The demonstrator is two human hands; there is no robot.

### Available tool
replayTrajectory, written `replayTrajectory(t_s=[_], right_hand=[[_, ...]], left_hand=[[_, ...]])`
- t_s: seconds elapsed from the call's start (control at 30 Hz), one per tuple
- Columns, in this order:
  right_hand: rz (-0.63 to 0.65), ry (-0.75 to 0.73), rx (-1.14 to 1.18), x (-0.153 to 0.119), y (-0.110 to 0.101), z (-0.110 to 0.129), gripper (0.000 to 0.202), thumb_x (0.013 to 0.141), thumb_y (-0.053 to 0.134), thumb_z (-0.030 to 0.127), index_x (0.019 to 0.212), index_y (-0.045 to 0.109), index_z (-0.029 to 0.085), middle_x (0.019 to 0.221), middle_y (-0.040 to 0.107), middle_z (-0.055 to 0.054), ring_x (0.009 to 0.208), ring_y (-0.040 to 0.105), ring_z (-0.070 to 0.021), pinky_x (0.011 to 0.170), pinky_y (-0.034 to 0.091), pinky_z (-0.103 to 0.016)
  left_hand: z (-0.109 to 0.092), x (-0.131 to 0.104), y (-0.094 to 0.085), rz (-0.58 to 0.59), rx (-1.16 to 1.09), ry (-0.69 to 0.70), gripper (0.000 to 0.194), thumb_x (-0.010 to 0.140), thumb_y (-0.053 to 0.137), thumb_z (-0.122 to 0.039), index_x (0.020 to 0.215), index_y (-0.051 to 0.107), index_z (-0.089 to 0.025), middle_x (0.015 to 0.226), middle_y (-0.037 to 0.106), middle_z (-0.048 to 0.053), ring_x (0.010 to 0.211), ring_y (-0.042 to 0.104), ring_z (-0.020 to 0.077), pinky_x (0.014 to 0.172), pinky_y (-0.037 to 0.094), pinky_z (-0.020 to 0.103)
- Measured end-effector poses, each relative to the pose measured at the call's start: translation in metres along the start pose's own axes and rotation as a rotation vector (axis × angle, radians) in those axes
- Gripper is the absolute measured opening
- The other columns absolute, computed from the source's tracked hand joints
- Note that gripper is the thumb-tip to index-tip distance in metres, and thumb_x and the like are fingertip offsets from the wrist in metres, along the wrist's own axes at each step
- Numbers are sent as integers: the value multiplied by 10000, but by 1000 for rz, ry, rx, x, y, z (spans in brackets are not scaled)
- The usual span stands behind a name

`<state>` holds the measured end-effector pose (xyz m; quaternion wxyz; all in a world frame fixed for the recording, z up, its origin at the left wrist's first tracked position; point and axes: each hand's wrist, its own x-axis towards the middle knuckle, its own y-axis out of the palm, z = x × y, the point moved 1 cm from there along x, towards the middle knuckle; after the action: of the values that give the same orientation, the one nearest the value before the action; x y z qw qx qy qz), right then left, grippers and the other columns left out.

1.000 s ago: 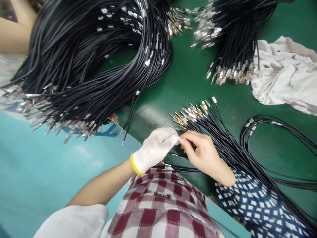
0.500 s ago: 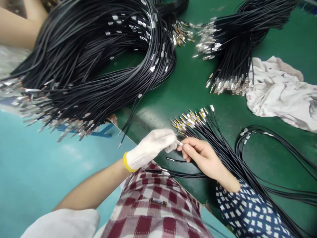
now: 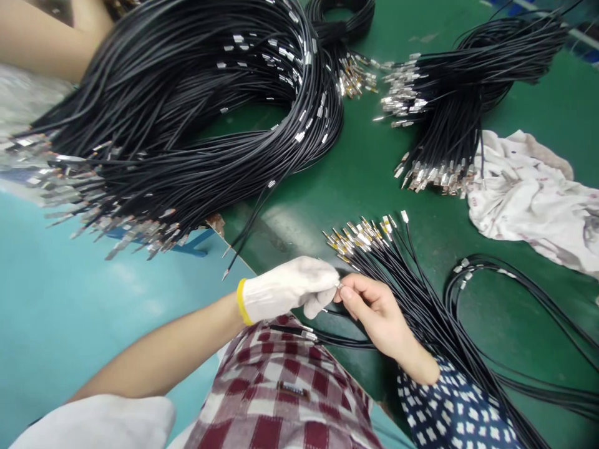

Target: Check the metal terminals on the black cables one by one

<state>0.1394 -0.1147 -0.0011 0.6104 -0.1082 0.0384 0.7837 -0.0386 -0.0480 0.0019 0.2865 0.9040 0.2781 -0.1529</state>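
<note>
My left hand, in a white knit glove with a yellow cuff, is closed in a pinch above the table's near edge. Its fingertips meet those of my bare right hand, which pinches from the other side. Between them shows a sliver of a small silver cable connector; the rest is covered by my fingers. Just behind my right hand lies a bundle of black cables with silver and yellow-marked ends. Below my hands, a few black cables with metal tips reach over the table edge.
A large coil of black cables covers the left side, its ends overhanging the floor. More cable bundles lie at the back right on the green table. A crumpled white cloth is at right, near looped cables. Another person's arm shows top left.
My hands have come closer together, so less of the silver connector shows. My left hand is turned slightly more level. The whole view has shifted a little.
</note>
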Motion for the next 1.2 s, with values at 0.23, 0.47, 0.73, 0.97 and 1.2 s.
replayTrajectory(t_s=[0.23, 0.47, 0.73, 0.97, 1.2], right_hand=[[-28, 15, 108, -1, 7, -4, 364, 988, 548, 438, 746, 605, 172, 529, 436, 60, 479, 358, -98, 479, 287, -237], [-32, -4, 78, 2, 5, 0, 357, 993, 550, 415, 729, 606, 181, 572, 490, 40, 512, 413, -105, 506, 343, -229], [-47, -16, 45, 2, 6, 1, 369, 1003, 536, 401, 713, 603, 183, 645, 601, -4, 592, 521, -127, 556, 422, -222], [-41, 13, 45, 3, 6, 1, 413, 994, 536, 465, 703, 609, 181, 630, 604, -10, 566, 513, -130, 519, 413, -224], [-61, 5, 21, 3, 7, -2, 394, 1010, 507, 448, 723, 586, 190, 626, 559, 7, 559, 479, -126, 515, 390, -228]], left_hand=[[9, 3, -2, 70, -79, -14, 430, 940, 548, -457, 638, 530, -152, 539, 530, 7, 502, 480, 104, 516, 376, 233], [11, 5, -5, 97, -151, -51, 423, 941, 557, -453, 653, 534, -146, 548, 550, 11, 504, 490, 103, 535, 401, 238], [9, 7, -6, 123, -201, -110, 444, 909, 593, -504, 650, 536, -148, 555, 544, 3, 504, 469, 97, 523, 382, 235], [9, 8, -9, 141, -225, -142, 447, 891, 620, -523, 664, 552, -144, 581, 566, 11, 520, 497, 103, 531, 405, 237], [8, 10, -8, 125, -226, -131, 421, 918, 583, -481, 662, 541, -148, 554, 556, 7, 501, 504, 109, 530, 414, 245]])
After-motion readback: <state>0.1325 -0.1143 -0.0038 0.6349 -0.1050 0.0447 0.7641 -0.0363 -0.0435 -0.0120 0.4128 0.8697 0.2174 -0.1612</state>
